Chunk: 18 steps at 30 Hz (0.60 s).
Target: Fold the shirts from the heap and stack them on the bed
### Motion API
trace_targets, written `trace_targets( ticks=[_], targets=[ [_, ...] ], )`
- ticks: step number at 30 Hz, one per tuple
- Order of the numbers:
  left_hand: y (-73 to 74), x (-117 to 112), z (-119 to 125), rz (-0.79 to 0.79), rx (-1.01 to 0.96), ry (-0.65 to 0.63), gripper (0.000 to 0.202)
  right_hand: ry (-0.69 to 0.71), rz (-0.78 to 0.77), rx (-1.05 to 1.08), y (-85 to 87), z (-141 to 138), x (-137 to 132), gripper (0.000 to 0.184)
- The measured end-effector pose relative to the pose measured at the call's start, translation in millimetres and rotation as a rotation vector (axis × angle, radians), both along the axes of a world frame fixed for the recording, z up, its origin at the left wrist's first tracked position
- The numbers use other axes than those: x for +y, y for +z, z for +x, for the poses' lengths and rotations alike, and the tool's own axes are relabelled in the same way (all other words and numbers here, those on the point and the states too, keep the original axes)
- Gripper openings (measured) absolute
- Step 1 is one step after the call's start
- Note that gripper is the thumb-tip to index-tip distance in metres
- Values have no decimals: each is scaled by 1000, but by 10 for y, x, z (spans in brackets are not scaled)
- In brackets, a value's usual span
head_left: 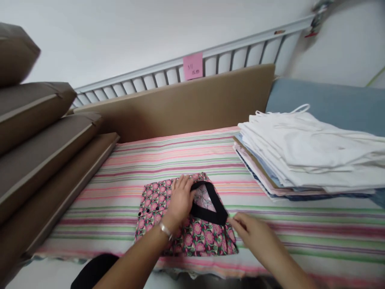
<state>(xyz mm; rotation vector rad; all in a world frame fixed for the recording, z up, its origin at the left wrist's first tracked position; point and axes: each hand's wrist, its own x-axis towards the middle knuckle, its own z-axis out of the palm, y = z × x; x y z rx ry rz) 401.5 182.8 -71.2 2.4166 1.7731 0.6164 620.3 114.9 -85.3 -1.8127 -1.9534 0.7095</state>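
Note:
A folded pink floral shirt point(197, 240) with a black neckband point(214, 200) and several black buttons lies in the middle of the striped cloth. My left hand point(179, 200) rests flat on it, fingers stretched out beside the neckband's left edge. At the neckband's right corner, my right hand point(244, 228) pinches the shirt's edge between thumb and forefinger. A silvery bracelet point(166, 231) circles my left wrist.
A tall pile of folded white and coloured garments point(313, 148) stands at the right. Brown cushions or padded boards point(48, 144) are stacked at the left. Behind, a brown panel point(192, 108) leans against a white slatted rail point(135, 85) bearing a pink note point(193, 66).

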Motion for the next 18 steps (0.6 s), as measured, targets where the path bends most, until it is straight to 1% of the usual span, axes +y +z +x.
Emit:
trace_targets(
  ticks=[1, 2, 3, 4, 5, 7, 9, 10, 12, 15, 17, 18],
  targets=[
    [-42, -229, -98, 0, 23, -1, 43, -2, 125, -1, 49, -24, 21, 32],
    [-112, -445, -206, 5, 83, 19, 45, 25, 241, -2, 69, -75, 40, 36],
    [-204, -636, -315, 3, 142, 54, 47, 82, 335, -13, 52, -146, 57, 41],
    [-309, -797, -415, 2, 193, 99, 50, 157, 397, -40, -3, -228, 72, 46],
    [-419, -923, -501, 4, 238, 133, 52, 233, 425, -82, -89, -311, 85, 51],
    [-613, -1072, -615, 10, 303, 155, 56, 331, 405, -179, -309, -446, 104, 57],
    [-735, -1109, -652, 19, 336, 145, 57, 358, 367, -236, -499, -513, 111, 59],
    [-764, -1100, -650, 19, 338, 142, 57, 359, 355, -249, -557, -522, 109, 59],
    [-756, -1062, -628, 10, 319, 145, 55, 360, 337, -249, -592, -503, 88, 58],
    [-631, -1054, -671, -30, 262, 99, 54, 358, 276, -158, -523, -414, 29, 55],
    [-536, -1132, -857, -27, 219, 63, 54, 308, 222, 11, -465, -317, 4, 50],
    [-508, -1200, -1014, -7, 201, 62, 52, 246, 193, 135, -438, -258, 5, 47]
  ],
)
